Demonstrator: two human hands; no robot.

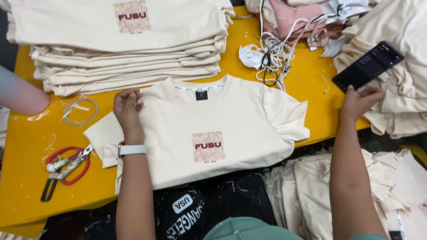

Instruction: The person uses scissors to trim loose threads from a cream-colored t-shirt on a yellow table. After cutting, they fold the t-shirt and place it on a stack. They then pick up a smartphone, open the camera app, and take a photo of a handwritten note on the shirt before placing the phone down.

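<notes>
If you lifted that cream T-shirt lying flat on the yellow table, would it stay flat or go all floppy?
Probably floppy: the cream T-shirt is thin cloth, and its sleeve already droops over the yellow table edge. It looks light, so the left hand resting on its shoulder could likely lift it alone. Pushed, it would probably wrinkle rather than slide.

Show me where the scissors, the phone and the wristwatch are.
Scissors [66,168], head view, on the red handles.
Phone [368,66], head view, middle of its dark screen.
Wristwatch [132,150], head view, on its white strap.
</notes>
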